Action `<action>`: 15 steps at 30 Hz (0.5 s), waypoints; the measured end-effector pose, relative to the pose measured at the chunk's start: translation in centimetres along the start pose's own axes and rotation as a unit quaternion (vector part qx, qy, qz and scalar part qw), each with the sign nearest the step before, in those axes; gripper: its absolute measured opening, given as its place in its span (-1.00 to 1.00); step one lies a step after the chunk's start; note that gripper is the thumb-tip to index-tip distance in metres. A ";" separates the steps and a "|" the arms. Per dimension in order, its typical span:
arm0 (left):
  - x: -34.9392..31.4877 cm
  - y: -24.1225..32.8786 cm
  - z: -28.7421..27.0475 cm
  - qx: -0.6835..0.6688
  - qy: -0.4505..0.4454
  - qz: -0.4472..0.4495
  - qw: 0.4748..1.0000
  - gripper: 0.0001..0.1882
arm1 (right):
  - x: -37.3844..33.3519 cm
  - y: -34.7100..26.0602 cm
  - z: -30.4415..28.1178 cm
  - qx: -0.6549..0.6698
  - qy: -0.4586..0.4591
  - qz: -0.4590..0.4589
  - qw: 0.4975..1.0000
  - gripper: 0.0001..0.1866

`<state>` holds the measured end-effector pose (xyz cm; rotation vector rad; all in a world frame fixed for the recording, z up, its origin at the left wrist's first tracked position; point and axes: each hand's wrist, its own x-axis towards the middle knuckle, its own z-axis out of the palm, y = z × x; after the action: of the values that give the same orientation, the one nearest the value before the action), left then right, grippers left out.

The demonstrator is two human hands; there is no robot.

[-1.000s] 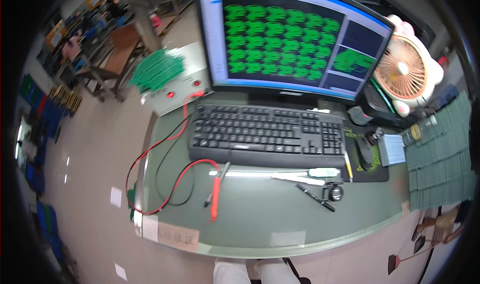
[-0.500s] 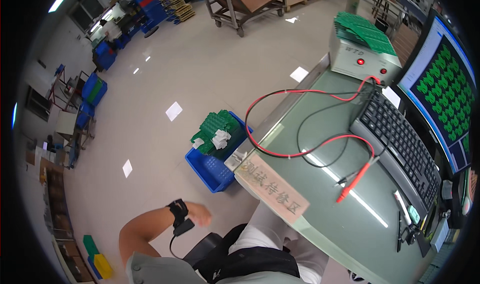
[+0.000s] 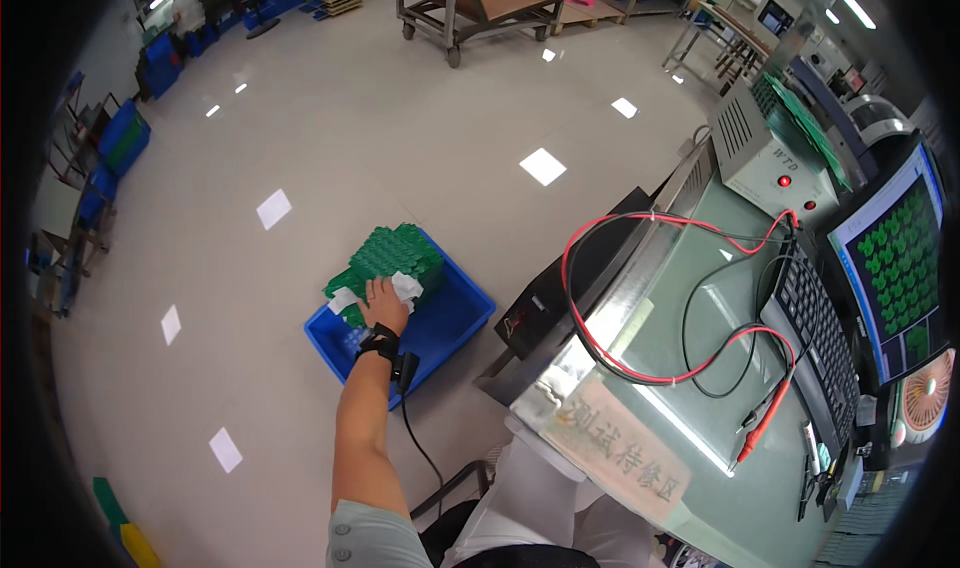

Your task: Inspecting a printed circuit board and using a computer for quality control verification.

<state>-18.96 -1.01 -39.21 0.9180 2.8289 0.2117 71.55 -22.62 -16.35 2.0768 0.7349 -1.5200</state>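
My left hand [image 3: 384, 306] reaches down into a blue plastic bin [image 3: 452, 318] on the floor, left of the workbench. Its fingers are stretched out over a stack of green circuit boards [image 3: 395, 253], touching its near part. White crumpled paper [image 3: 407, 287] shows right beside the fingertips, and another white piece [image 3: 342, 300] lies to their left. Whether the fingertips pinch anything is hard to make out. A black band with a small box and a cable is strapped round the wrist. My right hand is out of sight.
The bench [image 3: 720, 298] carries red and black test leads [image 3: 752, 438], a keyboard [image 3: 815, 318], a monitor [image 3: 895, 258] and a metal box [image 3: 775, 168] with red lights and green boards on top. A wheeled cart [image 3: 485, 3] stands farther off; a dark case [image 3: 570, 273] is beside the bench.
My left hand has moved from beside my lap out to the boards in the bin. The view has shifted, so the bin appears larger and the bench farther right.
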 end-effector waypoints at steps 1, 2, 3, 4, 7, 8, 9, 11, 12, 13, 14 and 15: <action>0.5 0.3 0.1 -0.013 -0.004 0.004 1.000 -0.28 | -0.1 0.5 -0.1 -0.036 -0.014 -0.032 0.999 -0.60; 0.9 0.4 0.0 0.004 -0.015 0.011 1.000 -0.28 | -0.2 0.5 -0.1 -0.074 -0.030 -0.064 0.995 -0.60; 1.4 0.6 0.2 0.022 -0.026 0.020 0.999 -0.28 | -0.2 0.6 -0.2 -0.072 -0.019 -0.062 0.995 -0.60; 1.7 0.1 0.7 0.015 -0.027 0.020 0.999 -0.28 | -0.4 0.3 0.0 -0.030 -0.035 -0.065 0.997 -0.57; 1.1 -1.1 2.7 0.062 0.023 0.058 0.996 -0.46 | -2.3 -3.6 -0.1 -0.049 -0.025 -0.101 0.993 -0.52; 1.0 -1.4 3.0 0.061 0.020 0.059 0.996 -0.46 | -3.5 -5.4 0.4 -0.110 -0.002 -0.133 0.985 -0.50; 1.0 -1.6 3.2 0.090 0.044 0.085 0.991 -0.52 | -4.1 -6.6 0.7 -0.110 0.008 -0.136 0.984 -0.52; 1.3 -1.5 2.9 0.117 0.069 0.111 0.985 -0.57 | -3.9 -7.7 0.5 -0.065 0.017 -0.129 0.989 -0.57; 1.6 -1.7 2.6 0.129 0.066 0.110 0.983 -0.63 | -3.7 -8.1 0.6 -0.046 0.019 -0.126 0.991 -0.59; 1.6 -1.7 2.3 0.140 0.062 0.110 0.982 -0.68 | -3.7 -8.1 0.6 -0.030 0.023 -0.125 0.991 -0.61; 1.7 -1.4 2.0 0.139 0.061 0.112 0.982 -0.68 | -3.6 -8.2 0.8 -0.016 0.028 -0.125 0.992 -0.62; 1.9 -1.1 1.6 0.151 0.036 0.123 0.980 -0.68 | -3.6 -8.1 0.9 -0.004 0.033 -0.124 0.992 -0.64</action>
<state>-20.83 -0.63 -41.23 1.3487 2.8574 -0.1669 64.68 -17.66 -13.59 2.1012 1.0557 -1.5779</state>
